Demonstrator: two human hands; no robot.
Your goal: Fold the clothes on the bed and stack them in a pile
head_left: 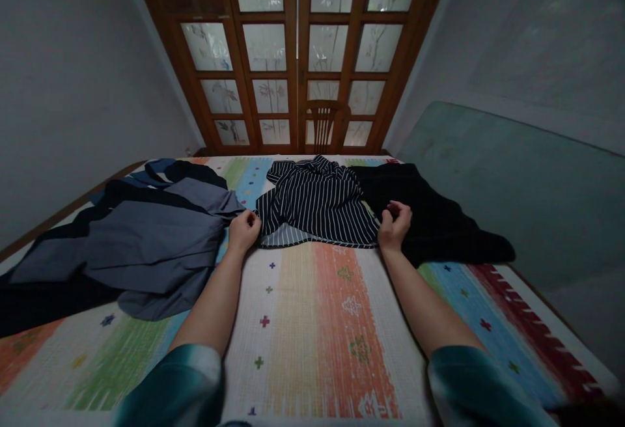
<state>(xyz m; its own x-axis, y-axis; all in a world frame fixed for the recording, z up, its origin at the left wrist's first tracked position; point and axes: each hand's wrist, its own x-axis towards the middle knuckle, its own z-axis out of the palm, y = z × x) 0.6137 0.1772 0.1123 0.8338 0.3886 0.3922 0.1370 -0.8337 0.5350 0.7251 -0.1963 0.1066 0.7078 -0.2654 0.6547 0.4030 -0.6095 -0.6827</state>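
A black shirt with thin white stripes [317, 202] lies spread on the bed in front of me, its lower hem towards me. My left hand [244, 230] is closed at the shirt's left edge, fingers pinched against the fabric. At the right end of the hem, my right hand [394, 225] has its fingers curled in; the cloth meets the hand's inner side, and the exact grip is partly hidden. Beyond my right hand lies a black garment [439, 225]. A grey garment [161, 232] reaches close to my left hand from the left.
Dark and blue garments [166, 170] lie among the pile on the left. A colourful striped bedspread [293, 323] covers the bed. Further back stand a wooden chair [322, 121] and wood-framed glass doors [297, 75]. A pale green panel [512, 179] lines the right wall.
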